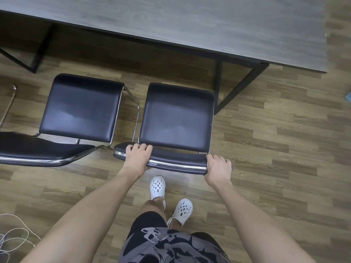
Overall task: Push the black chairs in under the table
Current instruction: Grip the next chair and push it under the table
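Two black padded chairs with chrome frames stand side by side on the floor in front of the grey table (190, 21). The right chair (176, 118) is straight ahead of me, its seat short of the table's near edge. My left hand (137, 155) grips the left end of its backrest top, fingers curled over the padding. My right hand (218, 168) grips the right end of the same backrest. The left chair (79, 109) stands untouched, its backrest reaching to the frame's left edge.
A black table leg frame (239, 86) stands just right of the right chair's seat, another (38, 52) at the far left. White cables (13, 238) lie on the wood floor at lower left. My feet in white clogs (157, 186) stand behind the chair.
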